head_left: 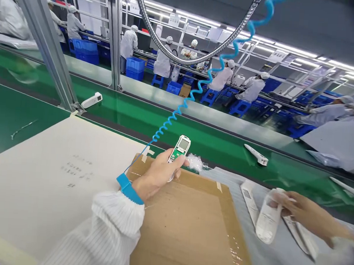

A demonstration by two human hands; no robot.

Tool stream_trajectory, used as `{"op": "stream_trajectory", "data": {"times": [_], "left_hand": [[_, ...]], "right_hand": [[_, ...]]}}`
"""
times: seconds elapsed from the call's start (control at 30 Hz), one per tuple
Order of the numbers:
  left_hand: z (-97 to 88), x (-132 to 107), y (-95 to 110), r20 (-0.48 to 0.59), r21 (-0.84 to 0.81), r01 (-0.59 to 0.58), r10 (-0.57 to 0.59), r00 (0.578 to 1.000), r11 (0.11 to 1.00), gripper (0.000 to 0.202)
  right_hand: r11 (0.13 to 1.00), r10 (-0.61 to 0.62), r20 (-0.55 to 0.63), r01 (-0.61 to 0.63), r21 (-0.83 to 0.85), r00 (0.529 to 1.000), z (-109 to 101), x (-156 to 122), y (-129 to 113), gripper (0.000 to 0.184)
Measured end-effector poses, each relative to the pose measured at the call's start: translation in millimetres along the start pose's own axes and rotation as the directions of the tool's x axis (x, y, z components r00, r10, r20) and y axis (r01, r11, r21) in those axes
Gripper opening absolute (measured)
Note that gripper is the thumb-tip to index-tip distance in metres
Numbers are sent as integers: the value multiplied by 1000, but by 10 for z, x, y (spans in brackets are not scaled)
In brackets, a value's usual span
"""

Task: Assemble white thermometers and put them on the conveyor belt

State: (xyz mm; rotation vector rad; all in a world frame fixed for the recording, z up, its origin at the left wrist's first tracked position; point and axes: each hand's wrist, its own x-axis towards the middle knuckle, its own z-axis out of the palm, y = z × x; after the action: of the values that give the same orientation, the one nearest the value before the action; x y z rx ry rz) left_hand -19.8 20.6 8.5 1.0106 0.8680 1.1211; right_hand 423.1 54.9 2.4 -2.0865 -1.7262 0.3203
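Observation:
In my left hand (159,172) is a white handheld device (180,148) with a small grey screen and a bare green circuit board, held upright above a cardboard sheet (183,225). A blue wrist strap (130,189) circles that wrist. A tuft of clear plastic strands (196,163) shows just past the thumb. At the right, my right hand (301,210), somewhat blurred, pinches the top of a white plastic shell (268,222). More white shells, one at its left (249,199) and others under the hand, lie on a grey sheet.
A coiled blue cord (199,88) runs from the strap upward past a hanging metal hose (184,61). Beyond the bench, a green conveyor belt (129,119) carries white devices, one at left (92,100), one at right (256,154). A metal post (44,44) stands at left. People work in the background.

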Motion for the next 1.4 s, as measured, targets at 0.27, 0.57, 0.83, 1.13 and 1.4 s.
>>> {"op": "stream_trajectory", "data": {"times": [0.27,0.57,0.83,1.13,1.4], "left_hand": [[48,18,-161,-64,386,-130,167,984,913,36],[105,-11,-248,56,460,-187,181,982,868,37],[460,-227,-245,211,922,-193,-18,977,336,46],[283,-149,-173,128,992,-127,41,991,-24,40],[350,-192,-269,172,958,-255,446,878,132,48]], "right_hand": [[733,-111,340,-154,663,934,164,-514,-1590,49],[382,-251,135,-30,924,959,1218,-770,-2133,52],[-270,-21,455,-443,855,890,1163,-891,-2245,53],[-309,-268,447,-516,799,853,1102,-886,-2249,41],[-302,-298,453,-533,791,841,1283,-1098,-2423,26]]}}
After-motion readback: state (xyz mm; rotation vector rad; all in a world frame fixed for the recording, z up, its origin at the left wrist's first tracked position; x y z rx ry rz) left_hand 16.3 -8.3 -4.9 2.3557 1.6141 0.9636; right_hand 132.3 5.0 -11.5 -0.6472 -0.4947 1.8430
